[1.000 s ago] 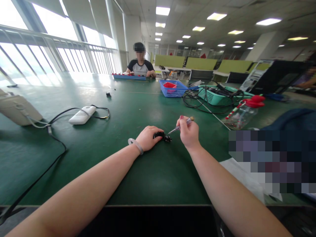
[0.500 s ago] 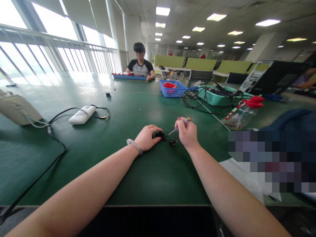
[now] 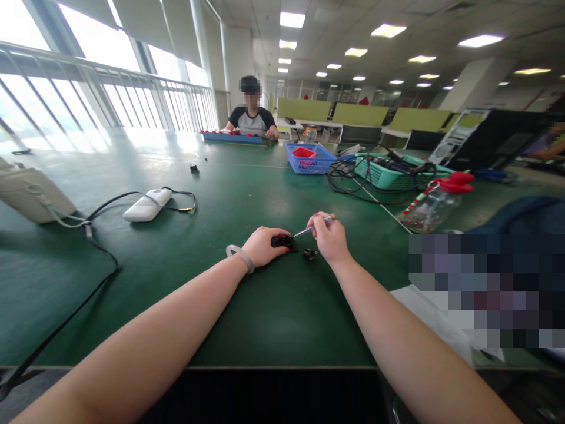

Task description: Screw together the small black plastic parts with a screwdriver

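My left hand, with a pale bangle at the wrist, rests on the green table and pinches a small black part against the surface. My right hand grips a thin screwdriver with a clear handle; its tip points left at the black part. A second, smaller black piece lies loose on the table between my two hands, just under my right hand.
A white device with a black cable lies to the left, near a beige box. Behind are a blue basket, a teal basket with cables and a red-capped bottle. A person sits at the far end.
The small black piece has come away from the black part and now lies on the table. My right hand has moved the screwdriver tip back to the part held by my left hand.
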### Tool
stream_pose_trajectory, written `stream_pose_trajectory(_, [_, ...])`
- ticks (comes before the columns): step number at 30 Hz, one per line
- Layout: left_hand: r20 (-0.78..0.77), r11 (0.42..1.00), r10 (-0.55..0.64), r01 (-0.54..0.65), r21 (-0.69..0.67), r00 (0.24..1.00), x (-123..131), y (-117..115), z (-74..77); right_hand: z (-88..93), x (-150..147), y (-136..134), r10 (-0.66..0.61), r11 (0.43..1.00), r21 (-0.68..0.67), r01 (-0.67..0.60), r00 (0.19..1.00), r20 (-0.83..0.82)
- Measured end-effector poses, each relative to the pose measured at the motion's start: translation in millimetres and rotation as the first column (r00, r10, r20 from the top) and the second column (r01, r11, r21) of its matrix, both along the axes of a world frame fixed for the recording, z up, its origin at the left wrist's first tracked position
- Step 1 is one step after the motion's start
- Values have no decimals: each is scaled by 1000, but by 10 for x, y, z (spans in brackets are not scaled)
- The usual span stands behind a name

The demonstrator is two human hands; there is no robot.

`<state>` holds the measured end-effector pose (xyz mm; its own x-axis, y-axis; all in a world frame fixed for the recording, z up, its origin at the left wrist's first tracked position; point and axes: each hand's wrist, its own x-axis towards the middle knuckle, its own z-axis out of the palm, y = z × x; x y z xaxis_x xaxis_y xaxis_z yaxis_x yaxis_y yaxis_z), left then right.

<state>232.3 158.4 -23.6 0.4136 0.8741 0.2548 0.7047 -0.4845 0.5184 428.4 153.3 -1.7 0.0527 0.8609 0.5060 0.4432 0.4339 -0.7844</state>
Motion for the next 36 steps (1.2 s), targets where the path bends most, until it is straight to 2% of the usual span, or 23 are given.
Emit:
stream_pose_trajectory(6, [-6,1000,-5,5,-16,1000,-12,5,-18,-16,43,65,57,993,-99,-68,992,-110])
stream_pose_trajectory(11, [-30,1000,-11,10,-18,999,-11,17,-31,27,23,29,111,986,-125,-115,993,-33])
stream_pose_trajectory(17, [-50,1000,-10,10,6,999,-8,17,-34,58,-9,-42,28,999,-37,-24,993,116])
stream_pose_trajectory(21, [-51,1000,3,-2,12,999,-3,9,-31,69,13,-62,-46,995,87,49,998,-38])
stream_pose_trajectory(24, [-46,1000,14,-13,23,999,3,0,-16,69,31,-72,40,992,121,-27,993,-110])
stream_pose_trajectory(27, [-38,998,41,-39,44,998,9,-11,-1,81,16,-113,122,981,150,-126,992,40])
stream_pose_trajectory(31, [-39,998,41,-39,53,998,6,-8,-12,118,-42,-181,76,975,177,-136,948,308])
stream_pose_trajectory(36, [-42,997,14,-11,70,999,-2,17,-46,126,-69,-181,86,972,163,-168,904,419])
